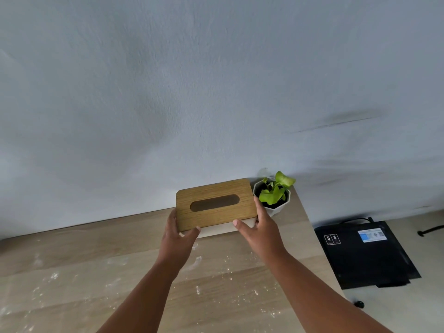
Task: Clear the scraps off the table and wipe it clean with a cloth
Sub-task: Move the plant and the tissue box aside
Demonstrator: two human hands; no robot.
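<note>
Across the lower left of the frame the wooden counter [72, 255] carries the scraps [54, 276], a scatter of pale crumbs and powdery smears that runs on toward the lower middle. Behind it a pale blue-grey wall [168, 92] fills the upper part of the picture. No cloth shows in this view.

Just left of centre the left hand [177, 233] grips the near left corner of the tissue box [215, 204], its fingers [172, 218] curled round the left end and its thumb pressed along the front edge. The box has a brown wood-grain lid with a long oval slot and a pale body below; whether it rests on the counter or is lifted clear of it I cannot tell.

Right of centre the right hand [258, 228] holds the box's near right corner, thumb on the front and the other fingers wrapped round the right end. Just beside that hand, at the counter's far right corner, stands a small green plant in a white faceted pot [272, 197]. At the far right, off the counter and lower down, lies a flat black item [365, 255] with a white label.
</note>
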